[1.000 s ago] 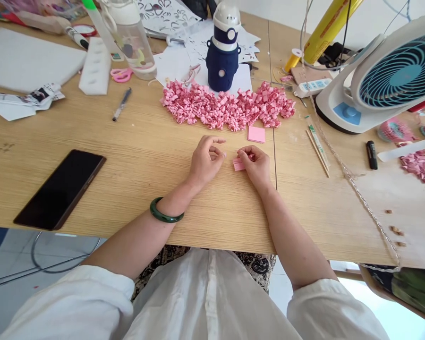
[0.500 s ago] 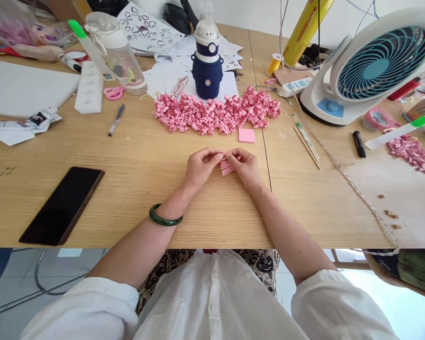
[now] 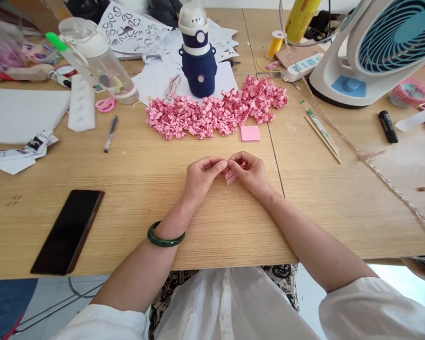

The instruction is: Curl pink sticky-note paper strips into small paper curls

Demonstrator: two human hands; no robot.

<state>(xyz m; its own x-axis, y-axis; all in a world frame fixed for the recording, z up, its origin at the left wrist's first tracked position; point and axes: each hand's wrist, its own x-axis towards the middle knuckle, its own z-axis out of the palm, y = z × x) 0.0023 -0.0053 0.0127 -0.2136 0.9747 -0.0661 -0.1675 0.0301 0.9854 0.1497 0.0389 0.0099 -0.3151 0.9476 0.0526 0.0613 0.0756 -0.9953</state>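
Both hands meet over the table, pinching one small piece of pink paper [image 3: 231,177] whose lower part is cut into narrow strips. My left hand [image 3: 204,177], with a green bangle [image 3: 165,241] behind its wrist, grips the paper's left end between thumb and fingers. From the other side my right hand [image 3: 250,174] pinches it, fingers closed and covering much of it. Just beyond them lies a small stack of pink paper squares [image 3: 250,133]. Behind that spreads a long heap of curled pink paper pieces [image 3: 205,115].
A black phone [image 3: 68,231] lies at the left front. Further back stand a dark blue bottle [image 3: 199,71] and a clear water bottle [image 3: 108,71], with pink scissors [image 3: 105,105] and a pen [image 3: 111,134] nearby. A white fan [image 3: 340,75], sticks [image 3: 324,137] and a marker [image 3: 388,126] are at right.
The camera view has shifted and come closer to the table. Both hands keep their pinch on the fringed pink paper, with only slight finger movement.
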